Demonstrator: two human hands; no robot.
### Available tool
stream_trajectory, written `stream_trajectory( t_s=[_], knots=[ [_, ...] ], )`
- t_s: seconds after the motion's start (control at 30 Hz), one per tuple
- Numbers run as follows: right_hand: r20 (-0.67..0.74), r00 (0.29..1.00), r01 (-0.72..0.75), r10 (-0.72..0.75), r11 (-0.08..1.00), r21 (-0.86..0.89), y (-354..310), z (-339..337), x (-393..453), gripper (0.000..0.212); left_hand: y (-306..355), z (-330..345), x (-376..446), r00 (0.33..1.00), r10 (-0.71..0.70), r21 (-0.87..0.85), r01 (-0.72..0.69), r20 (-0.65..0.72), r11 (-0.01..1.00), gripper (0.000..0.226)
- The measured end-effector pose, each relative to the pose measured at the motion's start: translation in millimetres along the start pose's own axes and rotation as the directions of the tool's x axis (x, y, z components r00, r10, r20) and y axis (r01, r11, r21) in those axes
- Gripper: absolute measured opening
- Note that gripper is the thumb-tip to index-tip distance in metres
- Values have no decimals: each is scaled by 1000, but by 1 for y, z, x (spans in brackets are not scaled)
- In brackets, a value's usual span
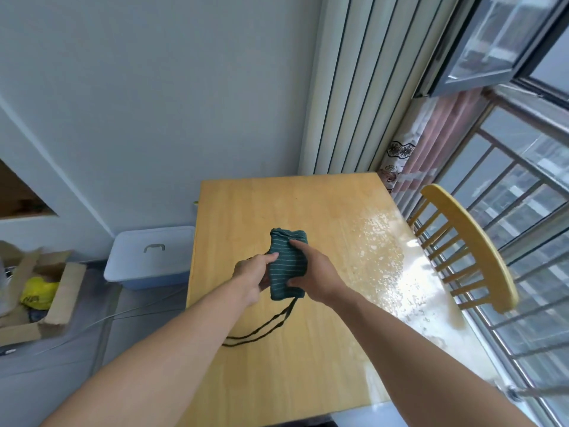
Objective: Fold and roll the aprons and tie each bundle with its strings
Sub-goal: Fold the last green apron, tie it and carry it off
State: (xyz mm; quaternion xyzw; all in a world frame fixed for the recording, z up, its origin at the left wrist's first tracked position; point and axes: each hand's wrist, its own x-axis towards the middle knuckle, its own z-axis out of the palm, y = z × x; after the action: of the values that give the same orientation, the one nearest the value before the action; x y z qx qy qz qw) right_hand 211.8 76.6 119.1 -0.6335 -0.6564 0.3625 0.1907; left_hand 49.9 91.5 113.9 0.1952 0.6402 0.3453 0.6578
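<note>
Head view: left hand (251,272) grips the near-left edge of the rolled apron (288,265), its fingers tucked behind the cloth and hidden. Just right of it, the green striped bundle stands lengthwise away from the person above the table (323,349); its strings (261,329) trail down-left. Right hand (317,272) clamps the bundle's right side, thumb across its front.

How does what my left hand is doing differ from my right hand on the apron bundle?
The right hand wraps the green striped apron bundle, thumb and fingers curled round it; the left hand touches only its left edge. The right hand sits over the bundle, the left hand beside it. Both are held above the wooden table.
</note>
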Motion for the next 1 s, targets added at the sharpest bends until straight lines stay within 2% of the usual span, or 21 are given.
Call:
stream_trajectory(
  t_s=[0.13,0.33,0.43,0.5,0.57,0.63,0.7,0.77,0.8,0.87,0.9,0.97,1.0],
  knots=[
    [-34,996,74,-88,951,-299,-10,0,0,80,3,0,-8,998,32,33,-31,-55,999,23],
    [-90,977,123,-194,855,-504,-26,5,4,51,13,-7,-13,990,84,-16,-86,-116,996,23],
    [-74,966,164,-246,812,-561,-28,-1,5,46,18,-14,-18,988,101,-27,-105,-117,994,24],
    [-41,975,184,-218,896,-405,-29,-5,4,42,22,-17,-21,985,121,-37,-126,-124,991,25],
    [-38,993,107,-109,993,-44,-32,-8,-1,35,28,-19,-25,983,137,-53,-144,-124,988,26],
    [-64,998,37,-24,976,214,-33,-8,-6,35,32,-20,-28,984,129,-74,-139,-123,988,27],
    [-59,998,6,16,934,358,-32,-7,-9,38,35,-19,-28,985,128,-72,-137,-119,988,30],
    [-17,1000,-17,26,907,420,-30,-14,-11,41,36,-13,-30,970,207,40,-204,-129,978,36],
    [4,999,-30,32,905,424,-27,-18,-11,41,35,-12,-30,944,307,153,-287,-123,946,40],
    [52,998,-50,31,900,432,-20,-31,-12,41,36,-11,-31,866,501,372,-464,-1,804,46],
    [82,996,-64,29,888,456,-18,-37,-12,40,37,-12,-32,846,518,416,-519,126,747,49],
    [144,989,-90,12,834,544,-13,-51,-13,39,38,-9,-35,837,389,429,-536,385,727,59],
    [174,985,-99,-4,808,581,-11,-57,-14,39,36,-7,-34,830,321,457,-528,457,716,66]
  ],
)
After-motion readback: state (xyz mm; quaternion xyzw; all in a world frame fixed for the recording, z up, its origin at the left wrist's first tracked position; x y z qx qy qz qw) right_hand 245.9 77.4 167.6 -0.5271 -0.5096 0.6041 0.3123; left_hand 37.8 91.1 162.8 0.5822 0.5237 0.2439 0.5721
